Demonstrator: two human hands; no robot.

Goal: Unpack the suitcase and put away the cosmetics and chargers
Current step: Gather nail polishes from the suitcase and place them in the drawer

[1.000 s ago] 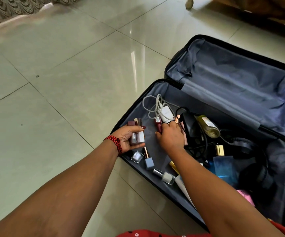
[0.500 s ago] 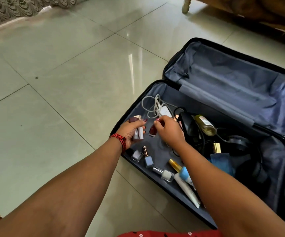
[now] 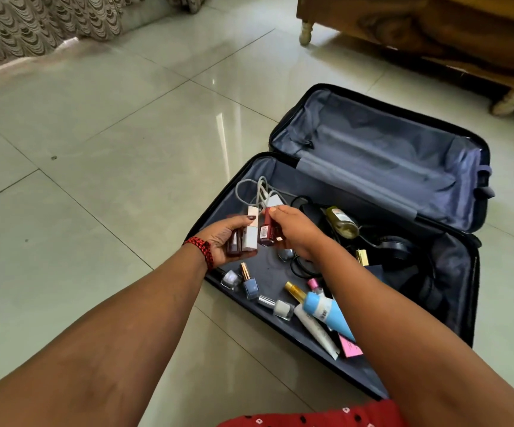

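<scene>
Only the head camera here, so one angle: the suitcase [image 3: 372, 167] lies open on the tiled floor [image 3: 110, 149], lid half empty on the far side, all the stuff in the near half. This looks like the gathering step — the left hand [image 3: 221, 238] is cupped palm-up, fingers [image 3: 243, 221] curled around a small bunch of lipsticks [image 3: 244, 238], one dark and one or two pale cases. The right hand [image 3: 292, 232] is just beside it, pinching a dark red lip gloss tube [image 3: 266, 231] at the edge of the left palm; I can't tell if it's already touching the bunch. My guess is the next move is dropping that tube into the left hand without spilling the others — that palm is getting full. Plenty left in the case: nail polish bottles [image 3: 249, 285] on the near left, a blue tube [image 3: 326, 312] and a white tube [image 3: 317, 331] nearer still, the white charger [image 3: 265, 195] with its coiled cable on the far left, an oil bottle [image 3: 342, 224] and dark headphones [image 3: 394, 248] further right. So it's early going, nothing put away yet as far as I can see.
</scene>
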